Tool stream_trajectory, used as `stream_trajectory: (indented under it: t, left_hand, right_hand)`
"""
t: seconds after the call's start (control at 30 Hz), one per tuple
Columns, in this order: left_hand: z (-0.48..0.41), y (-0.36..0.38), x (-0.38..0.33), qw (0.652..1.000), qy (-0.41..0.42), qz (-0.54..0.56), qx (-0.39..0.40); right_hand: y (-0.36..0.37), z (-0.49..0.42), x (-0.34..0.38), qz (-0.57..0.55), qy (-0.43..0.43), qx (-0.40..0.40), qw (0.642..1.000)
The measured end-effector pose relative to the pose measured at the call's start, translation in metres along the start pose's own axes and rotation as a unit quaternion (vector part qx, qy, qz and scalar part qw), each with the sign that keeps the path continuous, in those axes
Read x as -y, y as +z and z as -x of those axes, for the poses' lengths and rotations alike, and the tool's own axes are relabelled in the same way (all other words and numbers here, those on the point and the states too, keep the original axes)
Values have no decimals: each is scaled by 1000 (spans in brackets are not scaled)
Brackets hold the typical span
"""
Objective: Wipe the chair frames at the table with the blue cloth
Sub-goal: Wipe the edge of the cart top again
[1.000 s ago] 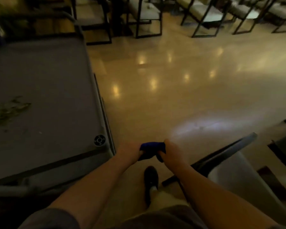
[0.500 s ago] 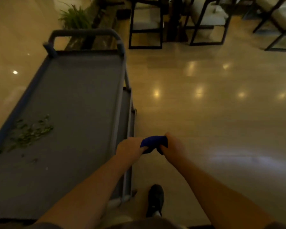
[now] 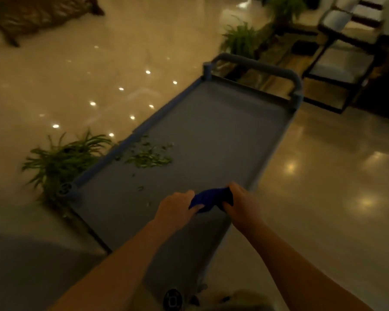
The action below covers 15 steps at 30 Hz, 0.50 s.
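A bunched blue cloth (image 3: 211, 198) is stretched between my two hands, just above the near right part of a grey cart's top. My left hand (image 3: 177, 207) grips its left end and my right hand (image 3: 243, 203) grips its right end. A black-framed chair (image 3: 337, 61) with a pale seat stands far off at the upper right, well away from both hands; the image is dim and slightly blurred.
The grey cart (image 3: 211, 135) with a raised rim and a far handle (image 3: 256, 68) fills the middle; green leaf scraps (image 3: 148, 158) lie on it. Potted plants stand at its left (image 3: 61, 160) and beyond it (image 3: 240, 39). Glossy floor spreads to the right.
The view has swung left, so the cart now lies under my hands and the chairs have slid to the upper right. Both hands still hold the cloth the same way.
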State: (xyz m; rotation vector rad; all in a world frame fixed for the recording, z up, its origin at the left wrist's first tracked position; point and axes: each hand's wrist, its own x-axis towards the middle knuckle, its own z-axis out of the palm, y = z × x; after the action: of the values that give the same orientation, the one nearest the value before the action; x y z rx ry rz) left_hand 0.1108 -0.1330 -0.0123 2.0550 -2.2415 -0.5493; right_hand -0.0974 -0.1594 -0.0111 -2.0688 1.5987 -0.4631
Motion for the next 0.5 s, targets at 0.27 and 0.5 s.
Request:
stream_trajectory:
  t: [0.27, 0.5]
  left_hand:
    - [53, 22, 51, 972, -222, 69, 35]
    - [86, 53, -11, 927, -362, 82, 44]
  right_hand:
    - [54, -49, 44, 85, -151, 200, 964]
    - [59, -50, 25, 151, -303, 295, 894]
